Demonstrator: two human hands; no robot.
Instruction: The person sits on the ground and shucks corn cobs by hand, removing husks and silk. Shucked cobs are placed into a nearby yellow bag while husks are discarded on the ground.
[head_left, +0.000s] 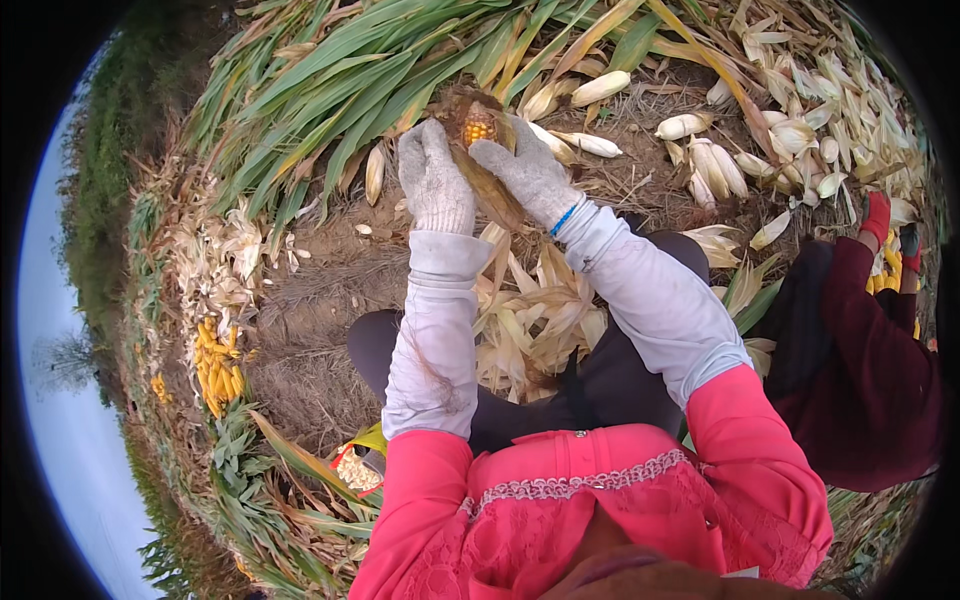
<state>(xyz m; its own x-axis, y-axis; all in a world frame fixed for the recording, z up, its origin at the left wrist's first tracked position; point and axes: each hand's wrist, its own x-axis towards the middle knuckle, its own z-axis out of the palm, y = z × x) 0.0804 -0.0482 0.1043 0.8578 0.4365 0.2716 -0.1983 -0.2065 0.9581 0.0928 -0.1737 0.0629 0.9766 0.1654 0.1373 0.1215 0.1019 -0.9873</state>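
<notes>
An ear of corn (480, 126) is raised between my two gloved hands, its orange-yellow kernels bare near the tip. Brown silk surrounds that tip. My left hand (436, 174), in a pale knit glove, is closed at the ear's left side against the husk. On the right side, my right hand (531, 171) grips the ear and husk, thumb across the front. A brownish husk leaf (491, 191) hangs down between the hands. Below, loose dry husks (536, 322) are heaped between my legs.
Unhusked ears (600, 88) lie on the soil ahead and to the right. Green corn stalks (337, 97) are piled at the front left. Husked yellow ears (217, 367) form a heap at left. Close at right, a person in a maroon sleeve (851, 307) wears red gloves (875, 217).
</notes>
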